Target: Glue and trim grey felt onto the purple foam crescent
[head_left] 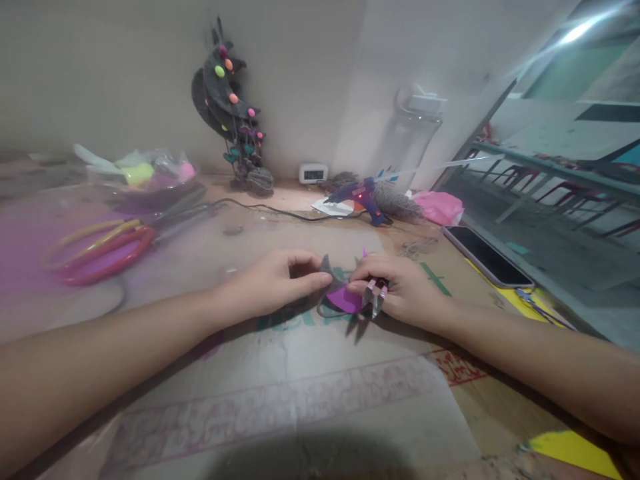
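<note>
Over cardboard sheet (pixel 320 400) just before the glue gun (pixel 361 197), pinched grey felt scrap (pixel 327 267) in left hand (pixel 277 280), pinned purple felt disc (pixel 344 299) under right hand (pixel 405 287) clutching small snips (pixel 376 297), apparently to steady both.

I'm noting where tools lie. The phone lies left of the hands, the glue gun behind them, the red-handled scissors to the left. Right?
Not quite: the head view shows the phone right of the hands, the left hand pinching grey felt, the right hand holding small snips. The glue gun is behind them and the scissors to the left.
</note>
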`<state>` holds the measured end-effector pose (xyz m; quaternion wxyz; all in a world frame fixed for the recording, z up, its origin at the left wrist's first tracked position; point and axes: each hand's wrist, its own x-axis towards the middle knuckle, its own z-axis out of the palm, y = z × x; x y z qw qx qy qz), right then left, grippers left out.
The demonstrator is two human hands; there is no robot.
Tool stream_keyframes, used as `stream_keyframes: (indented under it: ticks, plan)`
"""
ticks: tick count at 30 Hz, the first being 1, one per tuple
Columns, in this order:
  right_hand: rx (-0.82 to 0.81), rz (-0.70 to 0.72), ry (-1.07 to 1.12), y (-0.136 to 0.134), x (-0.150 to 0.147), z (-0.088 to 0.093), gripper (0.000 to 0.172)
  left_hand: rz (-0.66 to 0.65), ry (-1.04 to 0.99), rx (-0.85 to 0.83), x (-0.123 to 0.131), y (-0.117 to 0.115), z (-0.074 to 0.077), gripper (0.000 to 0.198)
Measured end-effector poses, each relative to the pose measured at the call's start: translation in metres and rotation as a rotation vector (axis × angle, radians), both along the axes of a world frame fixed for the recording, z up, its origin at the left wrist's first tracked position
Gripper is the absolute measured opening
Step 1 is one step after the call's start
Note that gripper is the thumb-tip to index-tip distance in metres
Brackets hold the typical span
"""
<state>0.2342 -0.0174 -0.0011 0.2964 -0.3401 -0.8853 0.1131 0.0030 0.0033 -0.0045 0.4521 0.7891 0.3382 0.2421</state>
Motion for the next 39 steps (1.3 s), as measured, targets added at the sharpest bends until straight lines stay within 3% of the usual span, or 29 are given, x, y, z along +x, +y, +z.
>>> stream_keyframes:
  ticks: [9, 18, 23, 33, 39]
  plan:
    - [-0.001, 0.007, 0.021, 0.0005, 0.0012, -0.0005, 0.016, 0.034, 0.016, 0.002, 0.0004, 0.0, 0.0001, 0.034]
    - [-0.022, -0.021, 0.034, 0.0009, 0.0025, 0.0, 0.018, 0.013, -0.006, -0.045, 0.0, 0.001, 0.0, 0.026]
    - [-0.057, -0.037, 0.026, 0.0007, 0.003, 0.0005, 0.02, 0.015, 0.012, -0.07, 0.0005, -0.0001, 0.0012, 0.035]
    - [0.041, 0.034, -0.025, 0.0005, 0.0024, 0.0002, 0.023, -0.053, -0.039, -0.141, -0.0012, 0.0018, 0.0003, 0.034]
    - [0.09, 0.038, -0.014, 0.0012, 0.0035, 0.0005, 0.022, -0.02, -0.061, -0.217, -0.0035, 0.0045, 0.0013, 0.038]
